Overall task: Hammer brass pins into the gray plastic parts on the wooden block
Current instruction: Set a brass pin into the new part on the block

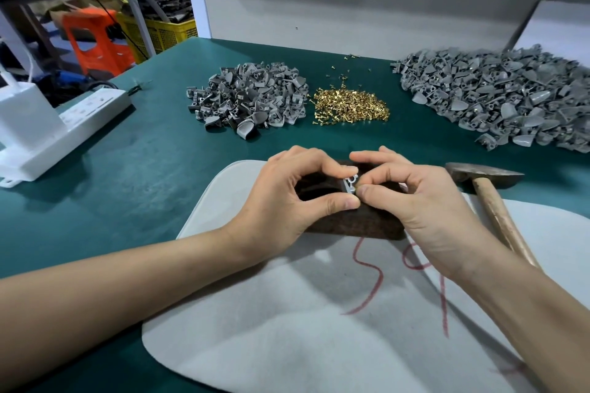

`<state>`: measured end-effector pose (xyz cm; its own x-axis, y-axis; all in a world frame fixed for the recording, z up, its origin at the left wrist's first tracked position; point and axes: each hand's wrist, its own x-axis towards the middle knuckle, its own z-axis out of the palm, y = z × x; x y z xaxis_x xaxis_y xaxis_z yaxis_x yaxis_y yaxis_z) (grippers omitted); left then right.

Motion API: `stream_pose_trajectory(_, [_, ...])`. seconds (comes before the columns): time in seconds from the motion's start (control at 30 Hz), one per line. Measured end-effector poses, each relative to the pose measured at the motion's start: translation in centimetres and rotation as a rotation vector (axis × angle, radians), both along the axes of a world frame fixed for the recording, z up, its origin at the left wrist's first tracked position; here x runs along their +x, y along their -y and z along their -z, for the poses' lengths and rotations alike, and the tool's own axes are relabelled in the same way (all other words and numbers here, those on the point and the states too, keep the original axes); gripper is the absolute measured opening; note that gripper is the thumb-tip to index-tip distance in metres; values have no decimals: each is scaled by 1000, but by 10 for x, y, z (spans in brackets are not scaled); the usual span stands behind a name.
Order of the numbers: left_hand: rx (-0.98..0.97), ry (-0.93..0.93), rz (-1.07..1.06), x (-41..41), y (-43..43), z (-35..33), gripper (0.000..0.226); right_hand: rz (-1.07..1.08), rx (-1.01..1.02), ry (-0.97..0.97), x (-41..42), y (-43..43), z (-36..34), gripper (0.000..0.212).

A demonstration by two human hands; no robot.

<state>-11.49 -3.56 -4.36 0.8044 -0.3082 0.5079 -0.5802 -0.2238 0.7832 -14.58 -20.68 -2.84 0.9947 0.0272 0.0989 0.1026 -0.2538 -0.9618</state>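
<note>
A dark wooden block [360, 224] lies on a grey felt pad [287, 313]. On the block sits a small gray plastic part [349, 184]. My left hand [287, 201] pinches it from the left with thumb and forefinger. My right hand [415, 201] grips it from the right with its fingertips; whether a pin is between them I cannot tell. A heap of brass pins [351, 105] lies further back. A wooden-handled hammer [488, 182] rests on the table to the right of my right hand, untouched.
A pile of gray plastic parts [249, 99] sits left of the pins, and a larger pile [498, 96] at the right. A white power strip with a charger [57, 124] lies at the left on the green table [143, 169]. The felt pad bears red marks.
</note>
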Motion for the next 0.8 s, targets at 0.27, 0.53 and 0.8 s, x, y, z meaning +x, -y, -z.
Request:
stream_pose_trajectory(0.27, [17,2,0,-1,-1,0,33,131,151,-6,2,2,-3,20])
stream_pose_trajectory(0.53, [35,14,2,-1,-1,0,35,30,34,8,-2,1,-3,18])
stream_pose_trajectory(0.8, [34,23,18,1,-2,3,21,36,-39,62,0,2,-2,19])
